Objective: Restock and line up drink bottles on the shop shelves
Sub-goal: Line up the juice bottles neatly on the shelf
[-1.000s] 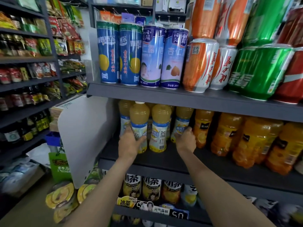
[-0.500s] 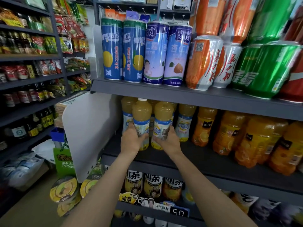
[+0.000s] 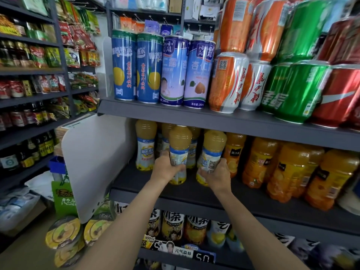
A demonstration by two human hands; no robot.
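Observation:
On the middle shelf [image 3: 243, 199] stand pale yellow juice bottles with blue-and-white labels. My left hand [image 3: 165, 168] grips the lower part of one such bottle [image 3: 180, 145] at the shelf's front. My right hand [image 3: 216, 173] grips a second yellow juice bottle [image 3: 213, 147] just to its right. Another yellow bottle [image 3: 145, 145] stands further left and back, with more behind it, partly hidden. To the right stand orange juice bottles [image 3: 292, 168] in a group.
A white divider panel [image 3: 93, 164] closes the shelf's left end. The upper shelf [image 3: 214, 117] holds tall blue cans, orange, green and red cans. Tea bottles [image 3: 171, 227] fill the shelf below. Bowl noodles [image 3: 64, 234] hang at lower left; snack racks stand at left.
My right hand moved from the further-right bottle to one nearer the left hand and took hold of it. Both gripped bottles now sit further right, near the orange bottles.

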